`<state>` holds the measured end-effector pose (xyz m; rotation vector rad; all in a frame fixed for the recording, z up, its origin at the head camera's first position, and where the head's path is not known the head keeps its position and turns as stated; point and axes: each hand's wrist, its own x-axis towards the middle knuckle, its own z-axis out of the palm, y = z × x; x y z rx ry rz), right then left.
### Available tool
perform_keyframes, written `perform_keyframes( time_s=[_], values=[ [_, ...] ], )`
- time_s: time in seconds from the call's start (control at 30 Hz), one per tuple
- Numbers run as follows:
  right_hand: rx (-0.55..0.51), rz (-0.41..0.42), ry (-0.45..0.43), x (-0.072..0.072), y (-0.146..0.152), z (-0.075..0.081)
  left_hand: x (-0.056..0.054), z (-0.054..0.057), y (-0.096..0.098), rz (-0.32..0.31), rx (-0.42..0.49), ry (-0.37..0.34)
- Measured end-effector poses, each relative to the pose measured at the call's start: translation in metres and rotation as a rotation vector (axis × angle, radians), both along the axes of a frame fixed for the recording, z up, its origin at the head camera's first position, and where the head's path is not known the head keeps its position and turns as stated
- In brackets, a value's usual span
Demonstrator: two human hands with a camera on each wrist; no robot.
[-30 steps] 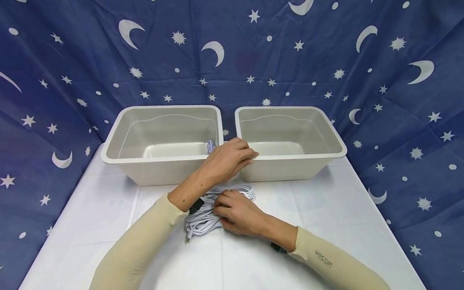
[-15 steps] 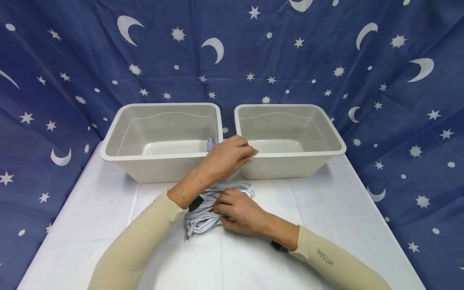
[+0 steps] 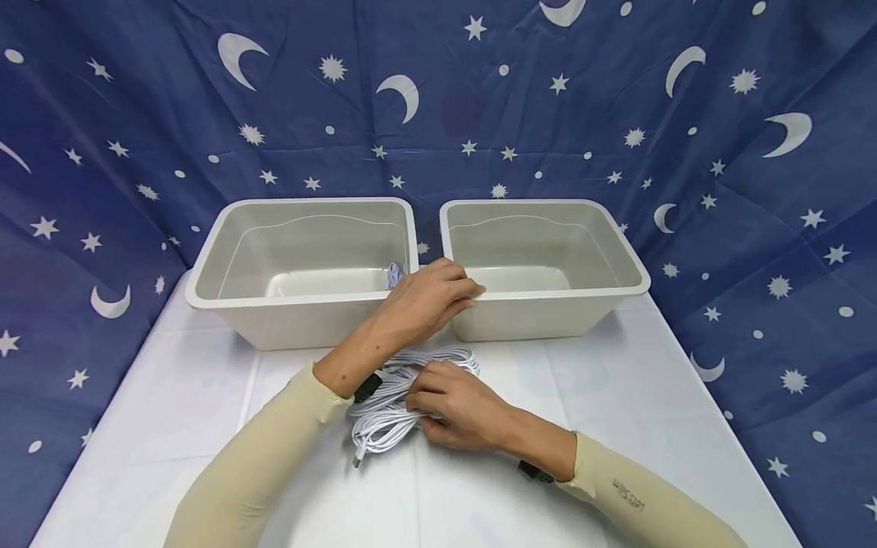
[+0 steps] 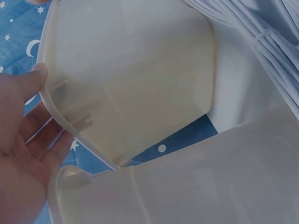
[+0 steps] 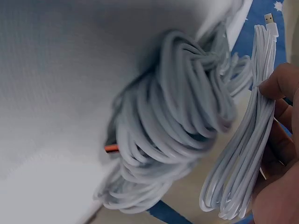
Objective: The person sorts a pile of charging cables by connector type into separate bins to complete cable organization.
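Note:
My right hand (image 3: 462,407) pinches a bundled white USB cable (image 5: 240,144) between thumb and fingers, over the pile of coiled white cables (image 5: 177,102) on the table. In the head view, a USB plug (image 3: 358,459) sticks out from the pile's near left edge. My left hand (image 3: 432,297) rests at the front left corner of the right grey bin (image 3: 541,316). Its thumb (image 4: 37,78) touches that rim in the left wrist view, and the other fingers lie loosely beside it. My left forearm crosses over part of the pile.
At the back left stands another grey bin (image 3: 301,320), with a small pale purple bundle (image 3: 393,275) in its right end. A narrow gap separates the two bins. Blue cloth (image 3: 452,68) with moons and stars hangs behind the white-covered table (image 3: 473,502).
My right hand has risen slightly and drawn a little to the right with the cable. The plug end has shifted nearer the person. My left hand stays at the bin corner.

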<state>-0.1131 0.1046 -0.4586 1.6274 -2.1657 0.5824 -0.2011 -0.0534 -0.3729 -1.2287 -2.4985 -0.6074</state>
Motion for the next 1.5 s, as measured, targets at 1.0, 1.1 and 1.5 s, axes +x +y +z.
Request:
perform_keyframes(
  time_s=[1.0, 1.1, 1.5],
  values=[
    [-0.078, 0.070, 0.016, -0.005, 0.058, 0.080, -0.001, -0.002, 0.000, 0.001, 0.006, 0.026],
    [-0.104, 0.076, 0.028, -0.008, 0.064, 0.087, -0.001, 0.000, 0.001, -0.005, 0.012, 0.021],
    [-0.138, 0.052, 0.045, -0.020, 0.081, 0.101, 0.000, 0.000, 0.001, 0.010, -0.002, 0.008]
  ],
)
